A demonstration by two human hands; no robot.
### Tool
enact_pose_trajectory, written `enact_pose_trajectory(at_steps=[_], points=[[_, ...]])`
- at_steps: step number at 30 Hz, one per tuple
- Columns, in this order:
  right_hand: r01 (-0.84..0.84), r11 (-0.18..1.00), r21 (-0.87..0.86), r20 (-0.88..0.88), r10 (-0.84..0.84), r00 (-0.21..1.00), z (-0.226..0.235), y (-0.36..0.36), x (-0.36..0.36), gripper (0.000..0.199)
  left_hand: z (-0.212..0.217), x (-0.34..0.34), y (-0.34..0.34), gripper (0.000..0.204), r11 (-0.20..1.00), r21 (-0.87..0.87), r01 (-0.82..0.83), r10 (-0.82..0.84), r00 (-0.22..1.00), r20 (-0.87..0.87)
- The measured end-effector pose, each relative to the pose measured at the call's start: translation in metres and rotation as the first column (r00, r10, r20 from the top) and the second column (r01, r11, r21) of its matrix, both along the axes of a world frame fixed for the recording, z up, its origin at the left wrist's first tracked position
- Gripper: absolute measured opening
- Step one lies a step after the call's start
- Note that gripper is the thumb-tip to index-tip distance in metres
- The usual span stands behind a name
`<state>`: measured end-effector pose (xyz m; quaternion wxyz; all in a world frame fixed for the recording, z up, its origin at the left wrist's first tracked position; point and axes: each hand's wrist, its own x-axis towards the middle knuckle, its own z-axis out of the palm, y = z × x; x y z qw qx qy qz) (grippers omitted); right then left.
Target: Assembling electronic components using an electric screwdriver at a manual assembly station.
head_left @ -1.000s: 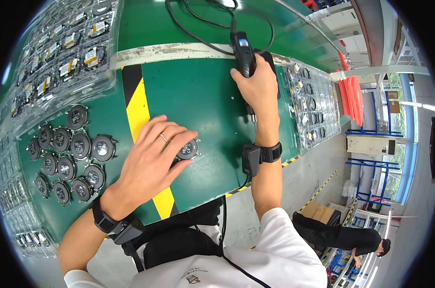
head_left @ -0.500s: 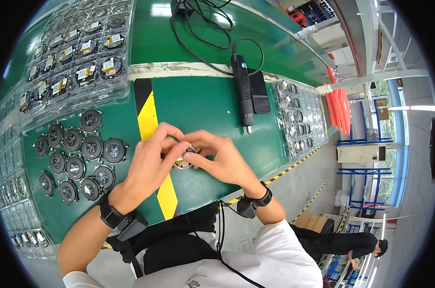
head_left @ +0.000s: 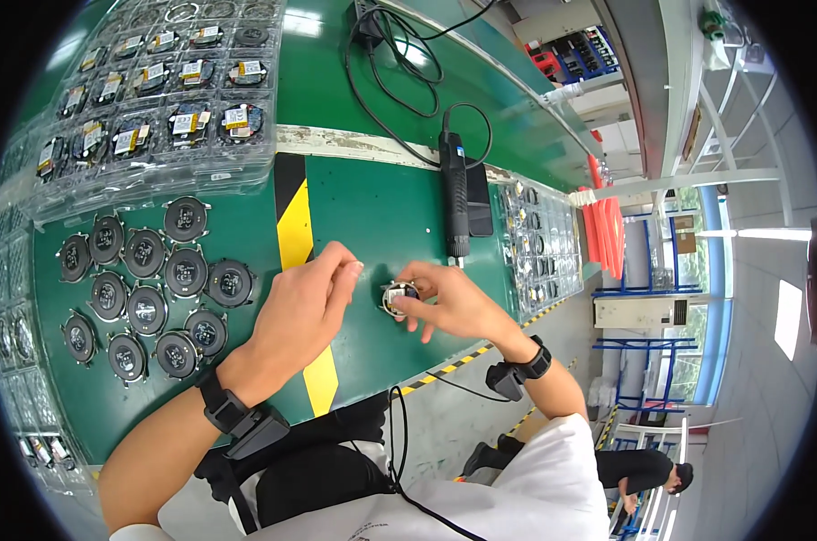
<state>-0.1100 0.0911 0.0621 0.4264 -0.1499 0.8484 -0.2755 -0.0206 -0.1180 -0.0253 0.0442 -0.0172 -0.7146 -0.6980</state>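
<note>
My right hand [head_left: 452, 303] pinches a small round silver-rimmed part [head_left: 398, 296] just above the green bench [head_left: 381, 207]. My left hand [head_left: 302, 311] is curled just left of that part, fingertips close to it, holding nothing I can see. A black electric screwdriver [head_left: 454, 194] lies on the bench beyond my hands, its tip pointing toward me and its cable running away to the back. Several round black parts [head_left: 147, 284] lie in a cluster to the left of my left hand.
Clear plastic trays of labelled parts [head_left: 156, 108] stand at the back left. A tray of small pieces [head_left: 539, 243] lies at the right edge. A yellow and black stripe [head_left: 293, 236] crosses the bench. Another person [head_left: 643, 473] stands on the floor at lower right.
My right hand let go of the screwdriver, which now lies on the bench, and came back to the round part. Both hands met over it, then my left hand drew slightly aside.
</note>
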Motion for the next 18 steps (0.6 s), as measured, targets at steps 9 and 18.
enact_pose_trajectory(at_steps=[9,18], points=[[-0.02,0.991,0.132,0.002,0.02,1.0,-0.004,-0.006,-0.008,0.027,-0.003,-0.002,0.002,0.018,0.996,-0.077,-0.037,0.031,0.996,-0.082],[0.023,0.973,0.232,-0.1,0.0,0.995,0.0,-0.016,0.002,0.023,-0.001,0.002,0.0,0.02,0.996,-0.09,-0.02,0.011,0.996,-0.093]])
